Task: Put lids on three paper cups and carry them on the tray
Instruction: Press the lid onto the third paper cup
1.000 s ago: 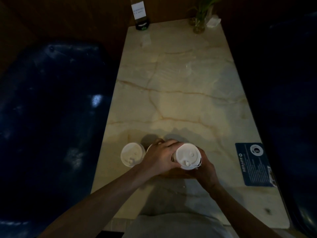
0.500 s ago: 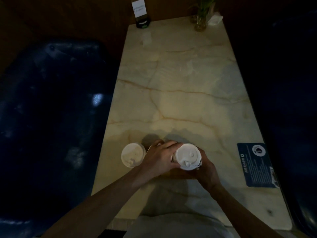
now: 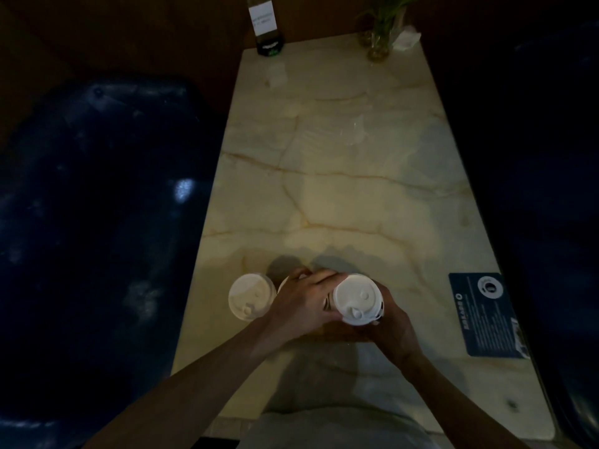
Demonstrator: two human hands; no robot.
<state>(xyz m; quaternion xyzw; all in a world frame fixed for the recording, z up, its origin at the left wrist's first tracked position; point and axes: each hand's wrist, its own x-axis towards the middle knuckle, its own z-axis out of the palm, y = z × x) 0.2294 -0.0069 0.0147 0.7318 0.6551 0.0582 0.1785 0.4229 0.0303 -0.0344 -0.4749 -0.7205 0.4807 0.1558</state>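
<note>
Right now both hands are on one lidded paper cup [image 3: 356, 299] near the front edge of the tabletop [image 3: 340, 196]. Right hand [image 3: 390, 322] wraps the cup wall from the right & below, fingers curled round it. Left hand [image 3: 304, 306] comes in from the left w/ fingertips against the cup's left side; looks like a grip, but it also lies over a third cup [image 3: 285, 283], of which only a rim sliver shows, so can't tell if that one has a lid. Second lidded cup [image 3: 251, 296] stands free just left of the left hand, untouched.

Key relation: held cup sits upright between the two hands, axis vertical, lid sip-hole toward the person. A brown edge [image 3: 337, 332] shows under the hands, prob. the tray, though too dark to be sure. Judgement: lids are mostly on; next is seating this cup beside the others, keeping it vertical. Free cup is nearer the left hand, so that hand would fetch it. Risk: squeezing the paper wall could pop the lid.
</note>
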